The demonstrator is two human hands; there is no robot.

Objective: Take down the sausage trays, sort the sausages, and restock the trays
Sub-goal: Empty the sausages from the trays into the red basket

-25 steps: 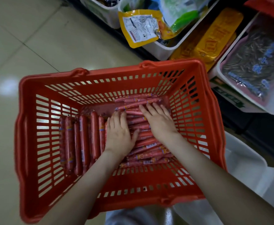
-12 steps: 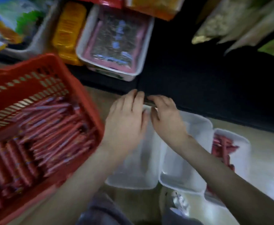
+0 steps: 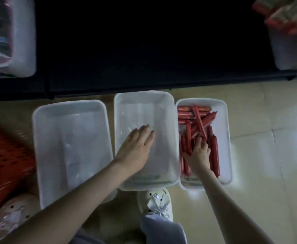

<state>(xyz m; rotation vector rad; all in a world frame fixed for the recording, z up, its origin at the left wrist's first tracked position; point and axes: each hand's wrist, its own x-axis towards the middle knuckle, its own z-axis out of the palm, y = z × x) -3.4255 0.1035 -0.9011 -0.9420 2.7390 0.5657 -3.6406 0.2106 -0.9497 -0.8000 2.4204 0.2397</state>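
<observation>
Shelving (image 3: 144,41) runs dark across the top of the view, and three white trays sit side by side on the floor below it, so the taking-down part looks finished. At the far left edge is a red basket (image 3: 3,155), too blurred to show what it holds. The left tray (image 3: 36,138) and the middle tray (image 3: 137,110) hold no sausages, so restocking has, by my reading, not begun for them. The right tray (image 3: 227,138) holds the sausages (image 3: 198,120) in a loose jumble, some lying crosswise over others, which suggests sorting is under way rather than complete. The left hand (image 3: 135,150) lies flat and spread on the floor of the middle tray, holding nothing. The right hand (image 3: 198,154) is down among the sausages in the right tray, with fingers bent into the pile; whether they have closed on any I cannot tell.
</observation>
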